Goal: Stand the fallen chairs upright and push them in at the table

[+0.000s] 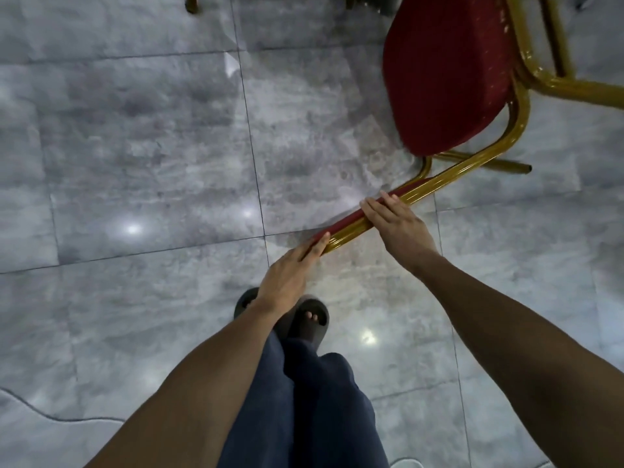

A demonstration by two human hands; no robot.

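Note:
A chair with a red cushioned seat (449, 79) and a gold metal frame (472, 163) stands ahead of me on the right, seen from above. Its backrest top edge (351, 221), red with a gold tube, runs diagonally toward me. My left hand (290, 271) rests on the near end of that edge, fingers wrapped over it. My right hand (398, 224) grips the same edge a little further along. One gold leg (499, 163) sticks out under the seat. No table top is in view.
Glossy grey marble floor tiles (152, 146) spread to the left and front. Another gold leg (192, 3) shows at the top left edge. My feet in dark slippers (310, 319) stand just behind the chair back. A rug edge (50, 417) lies at the lower left.

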